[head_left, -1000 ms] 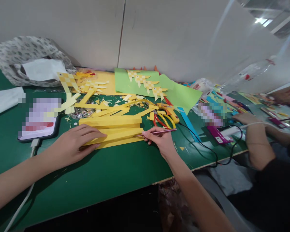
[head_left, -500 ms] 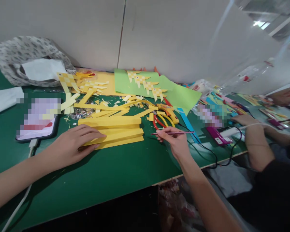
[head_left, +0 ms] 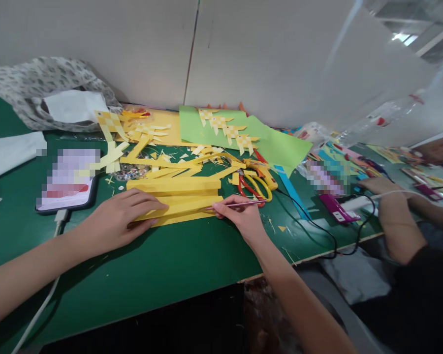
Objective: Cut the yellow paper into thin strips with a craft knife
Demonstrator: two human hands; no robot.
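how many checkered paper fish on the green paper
4, in a diagonal row: back-left fish, second fish, third fish, front-right fish; others may be hidden beneath.

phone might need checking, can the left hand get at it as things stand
Probably yes: the phone lies near the left hand, and nothing seems to block the way, though that hand would first have to release the yellow paper.

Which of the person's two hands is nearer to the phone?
Left. The left hand is just right of the phone, at the yellow paper's left end; the right hand is farther off, at its right end, holding a thin stick.
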